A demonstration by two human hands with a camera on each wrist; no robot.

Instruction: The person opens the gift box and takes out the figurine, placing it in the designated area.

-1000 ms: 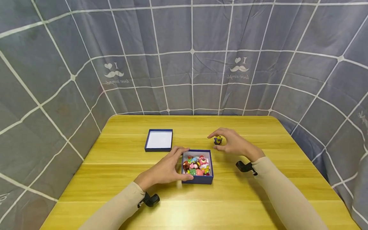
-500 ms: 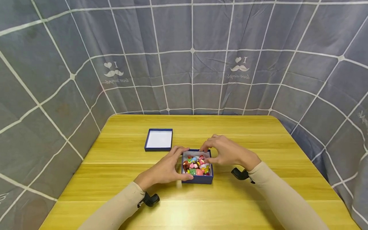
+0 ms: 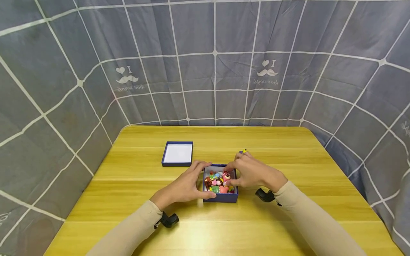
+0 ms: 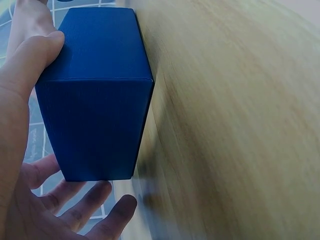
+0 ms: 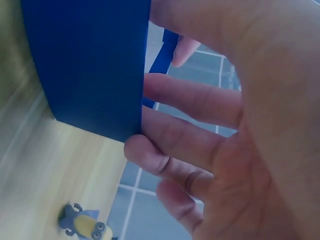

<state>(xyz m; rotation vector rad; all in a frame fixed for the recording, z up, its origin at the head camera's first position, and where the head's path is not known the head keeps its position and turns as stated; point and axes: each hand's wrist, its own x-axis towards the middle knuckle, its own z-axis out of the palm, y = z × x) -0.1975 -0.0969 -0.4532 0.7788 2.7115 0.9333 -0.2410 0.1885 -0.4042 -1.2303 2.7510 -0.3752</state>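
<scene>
On yellow wood-grain table (image 3: 141, 170), grips open dark-blue cardboard box (image 3: 221, 198) with left hand (image 3: 183, 187) spread across its left side and, having just left yellow-and-blue plastic minion figurine (image 5: 86, 225) outside, reaches inside with right hand (image 3: 256, 172) to pink plastic bear figurine (image 3: 226, 176), apparently turning work there — pinching or not, cannot tell.

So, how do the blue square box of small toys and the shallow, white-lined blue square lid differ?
The blue square box is deeper than the shallow blue square lid. The box holds colourful small toys; the lid shows a bare white inside. The left hand touches the box; no hand touches the lid. Both are blue and open side up.
</scene>
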